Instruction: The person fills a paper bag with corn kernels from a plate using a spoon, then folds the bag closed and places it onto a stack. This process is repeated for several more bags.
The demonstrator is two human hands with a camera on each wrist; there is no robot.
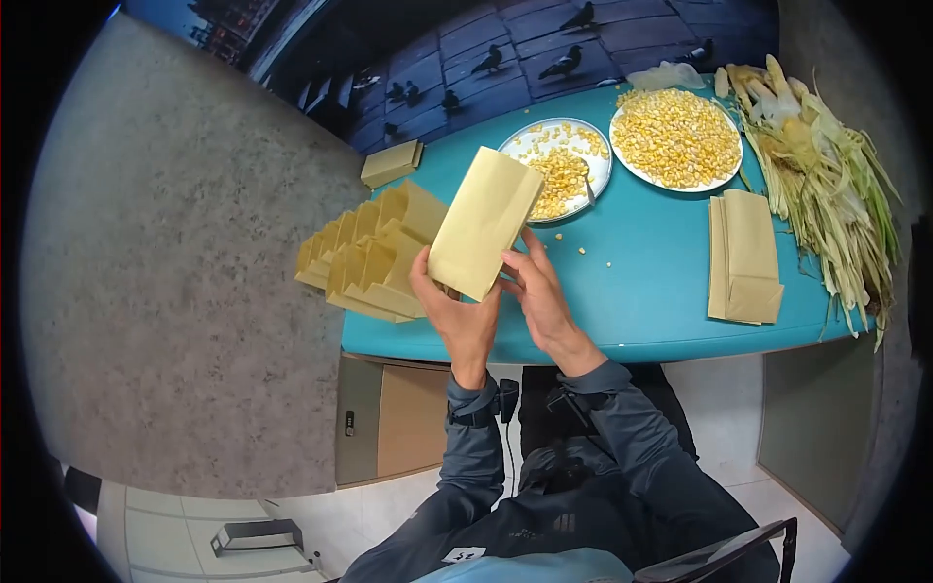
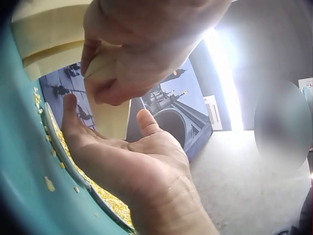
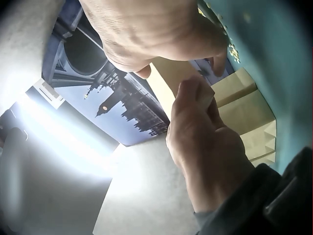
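A folded-bottom yellow paper bag (image 1: 486, 222) is held up over the table's front edge, tilted to the right. My left hand (image 1: 465, 325) grips its lower end; in the left wrist view the left hand's (image 2: 142, 41) fingers curl over the bag (image 2: 110, 115). My right hand (image 1: 549, 306) touches the bag's lower right side, and its palm and spread thumb show in the left wrist view (image 2: 142, 169). From the right wrist, my right hand (image 3: 156, 34) reaches over the bag (image 3: 168, 81) while my left hand (image 3: 205, 147) pinches it.
Opened paper bags (image 1: 374, 253) stand in rows at left, with folded bags (image 1: 391, 164) behind. Two plates of corn kernels (image 1: 675, 139) (image 1: 554, 175) are at the back, a spoon (image 1: 589, 190) in one. Flat bags (image 1: 746, 257) and corn husks (image 1: 826, 185) lie at right.
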